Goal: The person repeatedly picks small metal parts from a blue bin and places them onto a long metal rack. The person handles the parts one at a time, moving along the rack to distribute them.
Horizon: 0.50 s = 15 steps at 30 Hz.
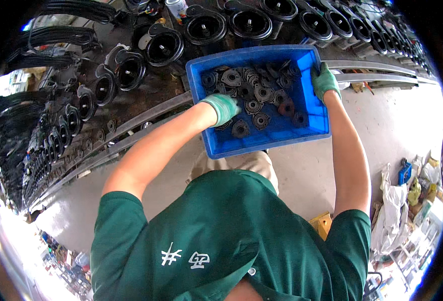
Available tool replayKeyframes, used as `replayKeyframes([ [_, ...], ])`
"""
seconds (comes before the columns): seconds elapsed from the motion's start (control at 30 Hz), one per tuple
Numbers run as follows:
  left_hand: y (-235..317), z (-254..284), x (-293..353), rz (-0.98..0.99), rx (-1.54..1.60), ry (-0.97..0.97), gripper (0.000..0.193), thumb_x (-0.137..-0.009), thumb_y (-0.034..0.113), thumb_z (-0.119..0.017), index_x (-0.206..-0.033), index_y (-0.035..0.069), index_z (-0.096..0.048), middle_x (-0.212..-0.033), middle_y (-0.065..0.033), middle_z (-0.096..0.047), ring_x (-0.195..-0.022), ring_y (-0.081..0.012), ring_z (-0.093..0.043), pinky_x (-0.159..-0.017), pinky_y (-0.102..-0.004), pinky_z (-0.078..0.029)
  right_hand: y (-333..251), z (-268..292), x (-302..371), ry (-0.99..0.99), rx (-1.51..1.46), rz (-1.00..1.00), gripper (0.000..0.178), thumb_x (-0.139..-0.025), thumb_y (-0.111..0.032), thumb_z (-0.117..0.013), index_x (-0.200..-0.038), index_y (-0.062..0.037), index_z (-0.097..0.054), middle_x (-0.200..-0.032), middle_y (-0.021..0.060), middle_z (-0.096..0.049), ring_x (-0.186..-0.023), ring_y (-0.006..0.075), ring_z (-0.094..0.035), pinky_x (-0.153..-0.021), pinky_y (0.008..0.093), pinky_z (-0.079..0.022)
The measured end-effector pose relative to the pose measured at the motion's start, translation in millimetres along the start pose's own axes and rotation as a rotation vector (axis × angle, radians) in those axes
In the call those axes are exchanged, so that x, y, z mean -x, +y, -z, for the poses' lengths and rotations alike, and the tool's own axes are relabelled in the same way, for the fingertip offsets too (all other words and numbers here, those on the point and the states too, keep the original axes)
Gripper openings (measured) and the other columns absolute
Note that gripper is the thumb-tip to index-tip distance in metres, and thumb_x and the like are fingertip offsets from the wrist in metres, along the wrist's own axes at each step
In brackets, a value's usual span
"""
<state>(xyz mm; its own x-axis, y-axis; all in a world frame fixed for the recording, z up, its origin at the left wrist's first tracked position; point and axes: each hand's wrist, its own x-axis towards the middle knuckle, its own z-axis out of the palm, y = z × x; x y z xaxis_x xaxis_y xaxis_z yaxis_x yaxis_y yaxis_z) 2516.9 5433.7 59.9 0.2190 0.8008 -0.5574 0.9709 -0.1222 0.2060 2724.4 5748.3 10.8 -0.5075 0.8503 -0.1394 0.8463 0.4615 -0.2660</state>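
Note:
A blue plastic bin (pixel 276 146) tilts in front of me, its far side at the bench's edge. Inside lie several dark, flat metal parts (pixel 263 94), roundish with central holes and lobed outlines; one reddish part (pixel 285 109) is among them. My right hand (pixel 324 82), in a green glove, grips the bin's right rim, fingers wrapped round the edge. Over the bin's left side reaches my left hand (pixel 224 108), gloved too and down at the loose parts. Motion blurs its fingers, and whether it holds a part cannot be made out.
Along the bench, black cylindrical housings (pixel 205 28) with upright central shafts stand in a long curved row. Bundles of black cable (pixel 56 37) lie at the far left. Metal rails (pixel 372 65) edge the bench. White sacks (pixel 392 210) and other items pile on the floor at right.

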Motion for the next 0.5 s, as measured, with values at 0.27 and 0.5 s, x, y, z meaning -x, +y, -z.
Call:
replayKeyframes([
  [0.27,10.5,-60.8,-30.0,0.064,-0.246,0.066,0.023,-0.084,0.013,-0.054,-0.096,0.007,-0.072,-0.095,-0.0154,-0.072,-0.088,-0.0351,-0.069,-0.076,-0.0461,-0.055,-36.6,39.9,18.4,-0.218,-0.052,-0.045,0.053,-0.093,-0.042,-0.05,-0.136,-0.0098,-0.047,-0.121,0.0285,-0.063,-0.114,0.0461,-0.059,-0.097,0.0521,-0.047],
  [0.5,15.4,-77.8,-36.6,0.141,-0.331,-0.068,0.024,-0.083,0.015,-0.057,-0.098,0.011,-0.076,-0.102,-0.0137,-0.072,-0.098,-0.0329,-0.068,-0.08,-0.0445,-0.054,-29.6,41.9,18.9,-0.254,-0.131,-0.022,0.052,-0.095,-0.045,-0.048,-0.133,-0.0099,-0.047,-0.119,0.0281,-0.064,-0.114,0.0466,-0.059,-0.096,0.0529,-0.047],
])
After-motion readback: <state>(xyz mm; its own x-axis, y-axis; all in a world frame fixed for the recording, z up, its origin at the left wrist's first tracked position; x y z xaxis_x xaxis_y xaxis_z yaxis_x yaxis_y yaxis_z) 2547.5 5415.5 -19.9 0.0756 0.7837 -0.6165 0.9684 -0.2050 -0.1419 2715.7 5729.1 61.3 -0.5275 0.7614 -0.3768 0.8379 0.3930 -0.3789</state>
